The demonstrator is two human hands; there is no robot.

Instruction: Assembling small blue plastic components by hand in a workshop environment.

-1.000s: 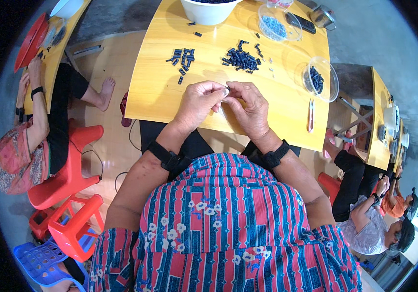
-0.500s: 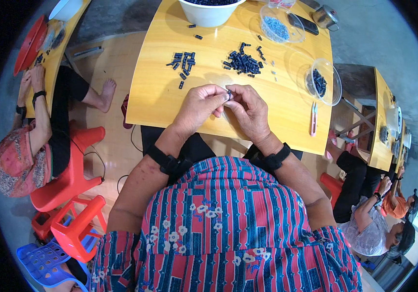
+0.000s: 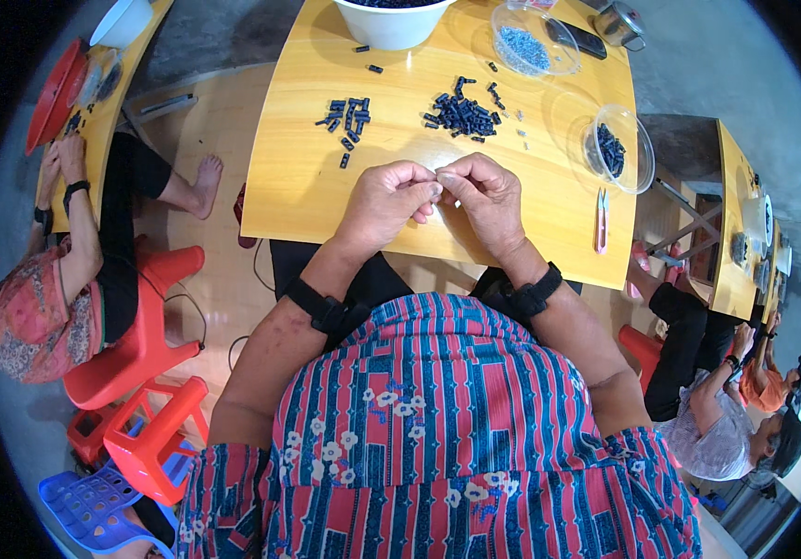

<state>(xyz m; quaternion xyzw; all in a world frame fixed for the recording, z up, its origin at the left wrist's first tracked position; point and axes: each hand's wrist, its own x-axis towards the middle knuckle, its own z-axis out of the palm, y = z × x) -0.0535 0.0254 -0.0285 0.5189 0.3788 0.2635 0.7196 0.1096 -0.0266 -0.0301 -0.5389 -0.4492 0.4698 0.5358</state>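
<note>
My left hand [image 3: 389,205] and my right hand [image 3: 486,203] meet above the near part of the yellow table [image 3: 316,207]. Thumb and forefinger are pinched on each, tips almost touching. Whatever is between them is too small and covered to make out. Beyond my fingers lies a heap of small black plastic pieces [image 3: 464,117]. A smaller group of black pieces [image 3: 350,115] sits to its left, with a few strays trailing toward me.
A white tub [image 3: 393,28] of black pieces stands at the far edge. To the right are a clear bowl of bluish bits [image 3: 523,48], a phone [image 3: 585,39], a metal mug [image 3: 620,26], a clear bowl of black pieces [image 3: 611,154] and pink-handled snips [image 3: 602,224]. Other people sit at side tables.
The dark piece that showed between my fingertips is no longer visible. My right hand has turned slightly, its fingertips still close to the left ones. The whole view has shifted a little.
</note>
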